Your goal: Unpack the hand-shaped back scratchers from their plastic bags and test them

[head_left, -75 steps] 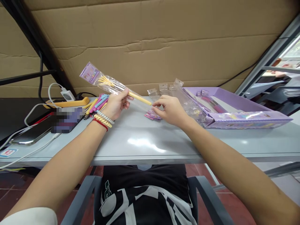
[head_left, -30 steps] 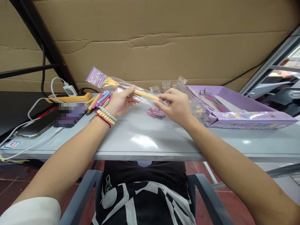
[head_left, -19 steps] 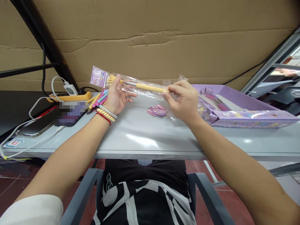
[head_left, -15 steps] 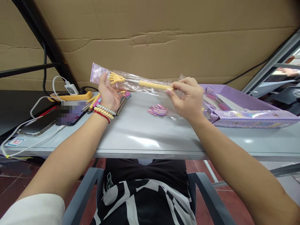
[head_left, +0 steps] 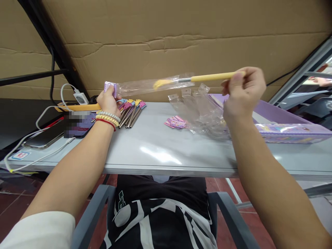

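Note:
My right hand (head_left: 245,90) is closed on the handle end of a yellow stick (head_left: 214,76) with a small hand-shaped head. Its handle is out of a clear plastic sleeve (head_left: 135,87), while the yellow head is still inside. At the sleeve's other end, my left hand (head_left: 109,102) pinches the purple card (head_left: 111,88). Beside my left hand, several similar sticks (head_left: 132,114) with coloured hand-shaped heads and metal rods lie on the table.
Empty clear sleeves (head_left: 204,110) are piled at the right of centre, beside small pink cards (head_left: 176,122). A purple box (head_left: 290,133) stands at the right. Phones (head_left: 45,135), white cables and a yellow power strip (head_left: 83,107) lie at the left.
My right hand has moved right and up, drawing the stick's handle out of the sleeve. My left hand has shifted slightly left and now grips the card end. More loose sleeves show.

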Demonstrator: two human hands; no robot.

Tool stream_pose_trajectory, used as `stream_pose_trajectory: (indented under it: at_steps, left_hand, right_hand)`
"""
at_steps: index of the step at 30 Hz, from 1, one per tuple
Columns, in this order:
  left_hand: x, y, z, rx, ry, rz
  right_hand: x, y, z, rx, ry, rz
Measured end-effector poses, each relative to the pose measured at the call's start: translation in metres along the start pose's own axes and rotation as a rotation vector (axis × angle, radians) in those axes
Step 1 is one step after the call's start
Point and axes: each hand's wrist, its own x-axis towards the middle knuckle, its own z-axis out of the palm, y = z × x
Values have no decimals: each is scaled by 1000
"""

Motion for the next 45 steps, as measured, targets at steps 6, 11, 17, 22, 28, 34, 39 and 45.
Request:
stream_pose_trajectory:
  at_steps: [6, 11, 17, 22, 28, 34, 39, 45]
  left_hand:
    - [8, 7, -6, -26, -7, -35]
    - [-4, 7, -5, 108, -317, -144]
    - [-31, -17, 4, 470, -561, 14]
    - [-32, -37, 8, 579, -618, 72]
    - [-33, -23, 2, 891, -716, 454]
    - [-60, -9, 6, 1153, -1259, 544]
    - [-73, -4, 9, 1398, -1366, 546]
    - [-71, -2, 8, 1530, -1309, 528]
  right_hand:
    - [25, -10, -9, 292, 343, 439]
    - [30, -9, -17, 324, 406, 607]
    - [22, -8, -8, 462, 327, 705]
    - [15, -5, -1, 465, 207, 739]
    - [16, -1, 0, 427, 18, 738]
    - [10, -9, -5, 286, -271, 563]
    - [-3, -12, -3, 151, -415, 467]
    - [-15, -20, 4, 313, -536, 611]
